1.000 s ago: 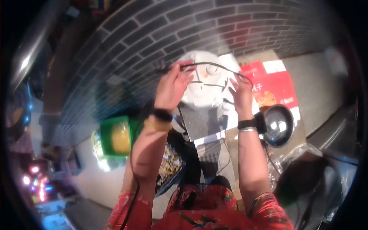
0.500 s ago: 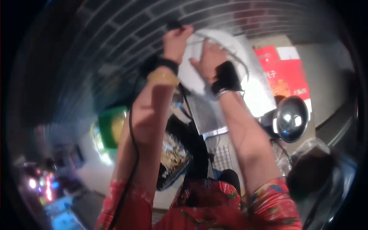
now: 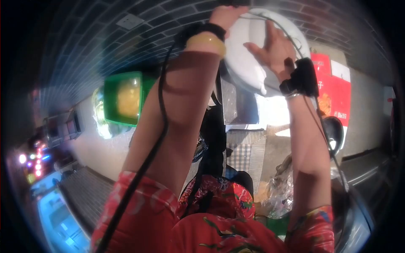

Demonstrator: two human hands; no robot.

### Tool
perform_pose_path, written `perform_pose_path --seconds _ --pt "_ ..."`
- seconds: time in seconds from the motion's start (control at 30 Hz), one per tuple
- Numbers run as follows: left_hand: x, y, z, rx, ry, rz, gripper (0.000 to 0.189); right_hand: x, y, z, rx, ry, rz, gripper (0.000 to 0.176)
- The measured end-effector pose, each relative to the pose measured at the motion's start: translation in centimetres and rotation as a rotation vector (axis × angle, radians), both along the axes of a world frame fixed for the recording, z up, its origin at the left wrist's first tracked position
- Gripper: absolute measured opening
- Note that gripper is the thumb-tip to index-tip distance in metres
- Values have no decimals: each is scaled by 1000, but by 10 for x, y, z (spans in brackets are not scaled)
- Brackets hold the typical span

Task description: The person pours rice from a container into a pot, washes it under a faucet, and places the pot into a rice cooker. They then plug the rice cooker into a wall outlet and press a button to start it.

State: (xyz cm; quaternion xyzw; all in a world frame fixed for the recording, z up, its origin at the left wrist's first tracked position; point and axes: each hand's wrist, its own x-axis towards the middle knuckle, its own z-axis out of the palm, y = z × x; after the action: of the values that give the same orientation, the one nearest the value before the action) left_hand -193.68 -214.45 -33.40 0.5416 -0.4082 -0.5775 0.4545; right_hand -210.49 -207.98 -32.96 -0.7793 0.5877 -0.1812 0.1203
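A large white round thing (image 3: 242, 55), like a basin or a lid, lies at the top middle, its surface partly covered by my hands. My right hand (image 3: 274, 50) rests over its surface with the thumb spread and the fingers stretched out. By its upper left rim, my left hand (image 3: 228, 19) has its fingers closed; a dark bit shows at the fingertips, too small to name. Beneath the round thing is a silvery metal box-like surface (image 3: 240, 105). A dark cable (image 3: 161, 105) runs along my left arm. Black bands wrap both wrists.
To the left, a green crate (image 3: 110, 99) holds something yellow, beside a clear bag. A red and white carton (image 3: 337, 90) lies at right, with a dark shiny bowl (image 3: 334, 133) near it. A checked cloth (image 3: 247, 149) and crumpled clear plastic (image 3: 280, 192) lie nearer me. Behind is a tiled wall (image 3: 168, 29).
Both hands and the white round thing now appear higher and farther right in view. The green crate shows more fully, and the dark bowl is now partly behind my right arm.
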Motion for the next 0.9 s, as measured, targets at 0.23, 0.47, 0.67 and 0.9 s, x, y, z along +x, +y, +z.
perform_pose_path --seconds 0.23,0.47,0.67,0.9 --pt "-8 101 -7 54 108 400 22 -21 25 -5 -102 -105 366 81" --pt "-40 226 24 -24 -109 577 25 18 96 28 27 -37 200 49" --pt "-14 176 50 -112 17 709 20 32 108 8 -281 -266 36 43" --pt "60 69 66 -183 353 704 11 10 122 15 -173 -235 247 52"
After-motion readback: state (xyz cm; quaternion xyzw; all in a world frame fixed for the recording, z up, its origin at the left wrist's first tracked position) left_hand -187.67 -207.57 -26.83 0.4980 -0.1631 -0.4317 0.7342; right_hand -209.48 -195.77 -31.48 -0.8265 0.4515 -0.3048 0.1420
